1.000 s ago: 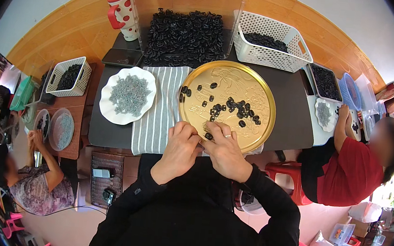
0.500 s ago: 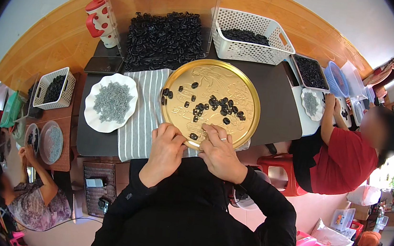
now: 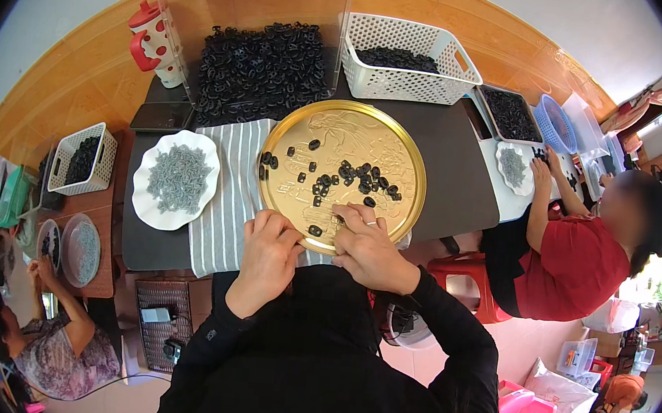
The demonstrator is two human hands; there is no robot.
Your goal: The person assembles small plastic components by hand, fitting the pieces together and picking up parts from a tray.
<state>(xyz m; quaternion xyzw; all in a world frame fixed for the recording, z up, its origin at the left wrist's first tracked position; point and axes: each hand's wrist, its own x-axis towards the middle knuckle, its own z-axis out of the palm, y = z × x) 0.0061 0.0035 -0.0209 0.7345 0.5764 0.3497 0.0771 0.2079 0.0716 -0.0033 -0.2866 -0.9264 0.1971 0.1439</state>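
A round gold tray [image 3: 401,153] lies on the dark table in front of me, with several small black plastic parts [image 3: 358,175] scattered over it. My left hand [image 3: 267,258] rests at the tray's near rim, fingers curled; whether it holds a part is hidden. My right hand [image 3: 369,247], with a ring, lies beside it on the near rim, fingertips pinched over a small black part [image 3: 315,230]. Left of the tray, a white plate [image 3: 142,195] holds a heap of small grey pieces [image 3: 177,177]. Both my sleeves are black.
A pile of black parts [image 3: 258,68] sits behind a clear screen at the back, next to a white basket [image 3: 408,86]. A striped cloth [image 3: 221,211] lies under the tray's left side. A person in red [image 3: 576,256] works at the right, another at lower left [image 3: 51,338].
My view has shifted, so the tray and table sit lower and more central in the picture. Both hands stay together at the tray's near rim.
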